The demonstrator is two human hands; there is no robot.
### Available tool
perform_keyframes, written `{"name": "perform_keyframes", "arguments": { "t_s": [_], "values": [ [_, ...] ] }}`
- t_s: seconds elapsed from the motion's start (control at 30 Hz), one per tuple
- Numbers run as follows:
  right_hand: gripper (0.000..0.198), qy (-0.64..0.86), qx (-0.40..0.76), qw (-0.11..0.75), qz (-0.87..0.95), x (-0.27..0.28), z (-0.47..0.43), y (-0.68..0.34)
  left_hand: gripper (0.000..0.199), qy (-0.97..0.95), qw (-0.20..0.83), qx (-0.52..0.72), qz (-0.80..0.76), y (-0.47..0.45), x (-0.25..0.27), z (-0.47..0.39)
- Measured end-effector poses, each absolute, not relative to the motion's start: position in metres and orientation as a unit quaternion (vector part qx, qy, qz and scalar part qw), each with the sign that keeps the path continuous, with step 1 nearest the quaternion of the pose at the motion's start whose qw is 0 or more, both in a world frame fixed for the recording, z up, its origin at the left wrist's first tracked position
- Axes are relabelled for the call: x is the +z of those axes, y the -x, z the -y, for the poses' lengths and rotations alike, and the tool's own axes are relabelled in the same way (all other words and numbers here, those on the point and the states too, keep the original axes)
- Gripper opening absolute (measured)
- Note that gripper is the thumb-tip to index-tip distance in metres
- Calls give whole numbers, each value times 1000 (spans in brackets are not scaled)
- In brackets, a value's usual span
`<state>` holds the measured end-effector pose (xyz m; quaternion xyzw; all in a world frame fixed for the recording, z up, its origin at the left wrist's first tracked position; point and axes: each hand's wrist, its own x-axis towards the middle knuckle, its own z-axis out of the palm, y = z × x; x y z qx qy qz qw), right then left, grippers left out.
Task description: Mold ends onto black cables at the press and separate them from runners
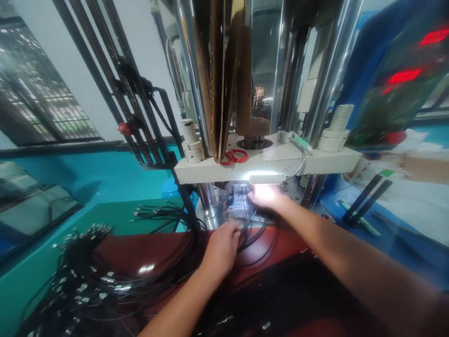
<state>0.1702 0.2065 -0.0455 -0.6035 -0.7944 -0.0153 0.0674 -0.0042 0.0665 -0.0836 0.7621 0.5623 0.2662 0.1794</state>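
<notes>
My left hand (225, 239) is closed at the front of the press, its fingers curled around black cables (253, 239) that loop over the red-brown table. Under the bright lamp (267, 179), my right hand (265, 196) reaches beneath the press's white plate (210, 172). Its fingertips are beside a metal mold (239, 195), where thin black cables run in; glare hides what they hold, if anything. A large bundle of black cables with silver connector ends (84, 281) lies on the left. More cable ends (157, 213) rest over the green surface.
Red-handled scissors (235, 157) and upright cardboard (224, 84) stand on the press plate. Thick steel columns (335, 75) rise on both sides. A black slotted bracket (140, 126) is at left. On the right, a blue table (396, 252) carries tools and white sheets.
</notes>
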Motion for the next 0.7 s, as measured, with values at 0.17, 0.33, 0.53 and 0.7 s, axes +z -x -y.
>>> {"name": "perform_keyframes", "arguments": {
  "t_s": [0.17, 0.33, 0.53, 0.7],
  "values": [
    [45, 587, -15, 76, 806, -44, -199, -166, 16, -763, 178, 277, -556, 5, -85, -66],
    [44, 579, -13, 70, 812, -50, -199, -160, 15, -762, 179, 280, -555, 6, -86, -67],
    [45, 585, -12, 66, 808, -43, -199, -154, 16, -761, 173, 287, -556, 6, -86, -66],
    [51, 598, -12, 56, 800, -41, -196, -146, 16, -763, 170, 298, -548, 6, -84, -64]
  ]
}}
